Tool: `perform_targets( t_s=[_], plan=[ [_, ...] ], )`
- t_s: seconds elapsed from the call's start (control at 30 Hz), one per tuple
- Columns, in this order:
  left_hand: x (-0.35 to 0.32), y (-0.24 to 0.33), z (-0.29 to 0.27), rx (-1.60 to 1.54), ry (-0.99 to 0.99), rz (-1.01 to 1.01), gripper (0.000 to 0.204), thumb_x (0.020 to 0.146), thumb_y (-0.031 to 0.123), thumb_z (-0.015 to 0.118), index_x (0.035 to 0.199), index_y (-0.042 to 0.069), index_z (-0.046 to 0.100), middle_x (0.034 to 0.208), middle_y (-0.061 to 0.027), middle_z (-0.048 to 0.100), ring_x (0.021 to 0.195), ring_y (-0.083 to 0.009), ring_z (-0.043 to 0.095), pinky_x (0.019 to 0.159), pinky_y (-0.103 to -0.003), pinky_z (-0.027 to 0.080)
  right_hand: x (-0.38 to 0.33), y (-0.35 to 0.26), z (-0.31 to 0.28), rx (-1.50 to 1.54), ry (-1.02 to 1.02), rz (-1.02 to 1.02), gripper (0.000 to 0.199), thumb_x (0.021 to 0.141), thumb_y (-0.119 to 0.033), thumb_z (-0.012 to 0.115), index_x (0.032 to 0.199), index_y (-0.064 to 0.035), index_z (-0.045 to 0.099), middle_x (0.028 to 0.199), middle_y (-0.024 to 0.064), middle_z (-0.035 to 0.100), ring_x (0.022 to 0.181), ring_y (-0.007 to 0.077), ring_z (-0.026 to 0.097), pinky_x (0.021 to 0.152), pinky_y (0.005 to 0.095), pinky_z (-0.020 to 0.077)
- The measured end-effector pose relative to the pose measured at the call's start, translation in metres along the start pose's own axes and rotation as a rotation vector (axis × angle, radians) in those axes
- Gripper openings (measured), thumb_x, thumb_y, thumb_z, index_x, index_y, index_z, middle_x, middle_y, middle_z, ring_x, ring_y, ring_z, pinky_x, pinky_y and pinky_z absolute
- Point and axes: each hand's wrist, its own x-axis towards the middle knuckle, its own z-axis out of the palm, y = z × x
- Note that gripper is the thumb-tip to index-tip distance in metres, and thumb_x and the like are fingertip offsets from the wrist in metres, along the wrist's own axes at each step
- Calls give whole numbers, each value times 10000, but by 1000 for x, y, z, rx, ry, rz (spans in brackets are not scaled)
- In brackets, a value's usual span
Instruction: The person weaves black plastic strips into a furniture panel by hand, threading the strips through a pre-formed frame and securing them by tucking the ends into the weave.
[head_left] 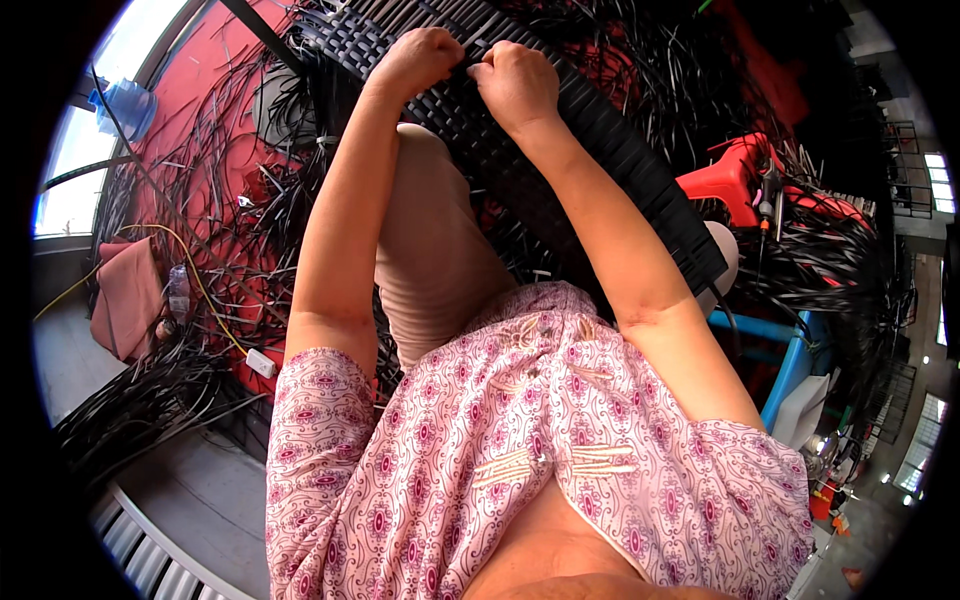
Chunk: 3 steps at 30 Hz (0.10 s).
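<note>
Black plastic strips take shape in a woven panel [560,140] as your left hand [418,58] and right hand [515,82], both fisted tight on one strand, should pull evenly to keep the weave snug.

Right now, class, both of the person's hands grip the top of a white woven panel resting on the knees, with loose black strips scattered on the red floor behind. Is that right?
Not quite: the woven panel is black, not white. The head view shows the left hand and the right hand gripping its top, the panel resting on the knees, and loose black strips scattered on the red floor behind.
</note>
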Motion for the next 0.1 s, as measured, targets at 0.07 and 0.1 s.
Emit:
perform_targets(
  t_s=[0.07, 0.1],
  plan=[
    [-2, 1, -5, -172, 42, -167, 212, 863, 199, 677, 1015, 54, 705, 814, -45, 682, 714, -128, 649, 630, -266, 524, -6, 0, -5, 105, 26, -46, 253, 780, -236, 728, 938, -38, 718, 939, 204, 704, 910, 352, 691, 812, 429, 548],
    [-6, 17, -11, -309, 59, -326, 226, 865, 214, 683, 1027, 57, 702, 818, -47, 684, 718, -127, 650, 641, -271, 526, -8, -1, -9, 157, 9, -69, 308, 767, -231, 727, 982, -14, 699, 1019, 222, 695, 977, 344, 685, 857, 420, 544]
  ],
)
